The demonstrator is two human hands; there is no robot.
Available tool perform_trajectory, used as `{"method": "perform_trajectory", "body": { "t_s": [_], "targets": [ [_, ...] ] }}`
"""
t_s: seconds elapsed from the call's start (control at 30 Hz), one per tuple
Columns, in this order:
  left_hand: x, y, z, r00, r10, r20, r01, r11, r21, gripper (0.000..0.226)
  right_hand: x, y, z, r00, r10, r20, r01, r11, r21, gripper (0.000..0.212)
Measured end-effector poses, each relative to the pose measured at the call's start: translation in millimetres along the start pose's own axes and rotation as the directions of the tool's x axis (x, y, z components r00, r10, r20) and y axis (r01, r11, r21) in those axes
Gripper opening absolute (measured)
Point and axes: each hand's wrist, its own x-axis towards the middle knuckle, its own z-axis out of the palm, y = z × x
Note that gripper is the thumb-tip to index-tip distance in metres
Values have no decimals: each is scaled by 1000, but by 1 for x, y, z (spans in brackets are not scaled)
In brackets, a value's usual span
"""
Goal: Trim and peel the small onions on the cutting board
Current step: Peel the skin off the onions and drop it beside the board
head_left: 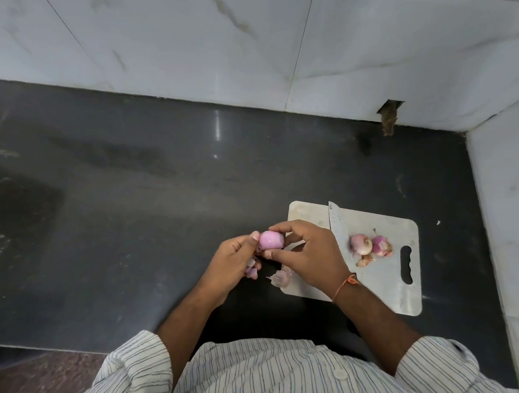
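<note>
Both hands, left (pixel 236 262) and right (pixel 311 253), pinch one peeled onion (pixel 271 240) beside a cutting board (pixel 386 283) carrying two unpeeled onions (pixel 370 244) and a knife (pixel 338 225).

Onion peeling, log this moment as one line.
both hands hold peeled onion | left hand also grips skins | knife idle on cutting board | two onions unpeeled

I am looking down at a kitchen: a dark polished stone counter (pixel 161 186) runs beyond my hands, white marble-look wall tiles (pixel 244 41) rise behind it, and a pale cutting board (pixel 386 280) lies right of them.
</note>
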Motion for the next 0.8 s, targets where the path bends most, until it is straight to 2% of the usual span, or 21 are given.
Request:
{"method": "perform_trajectory", "body": {
  "t_s": [0.1, 0.17, 0.23, 0.3, 0.37, 0.5, 0.6, 0.7, 0.73, 0.8],
  "targets": [
    [7, 1, -4, 996, 48, -70, -32, 977, 211, 31, -2, -3, 2, 998, 63, 4, -63, 989, 136, 37],
    [12, 0, -6, 983, 133, -125, -69, 904, 423, 23, -3, -1, 2, 992, 128, 20, -129, 966, 222, 37],
    [12, 3, -6, 970, 209, -123, -99, 804, 587, 17, -5, 4, 2, 980, 197, 32, -199, 943, 268, 36],
    [10, 4, -4, 967, 242, -83, -123, 725, 677, 24, -9, 10, 1, 959, 281, 36, -281, 923, 262, 36],
    [6, 5, -3, 963, 259, -73, -142, 720, 679, 40, -15, 16, 0, 919, 388, 63, -391, 884, 255, 32],
    [-1, 8, 1, 967, 218, -128, -140, 884, 445, 45, -32, 18, 8, 818, 537, 205, -574, 754, 318, 22],
    [1, 5, -2, 962, 187, -200, -129, 954, 272, 45, -36, 20, 24, 844, 501, 188, -536, 791, 297, 23],
    [1, -1, -12, 949, 203, -240, -139, 956, 257, 48, -29, 11, 34, 886, 425, 187, -463, 778, 425, 23],
    [0, -2, -14, 944, 207, -255, -138, 954, 265, 48, -26, 10, 34, 902, 403, 153, -424, 768, 480, 22],
    [-4, 0, -18, 934, 228, -275, -150, 949, 278, 49, -21, 11, 26, 920, 391, -15, -334, 807, 488, 20]
  ]
}}
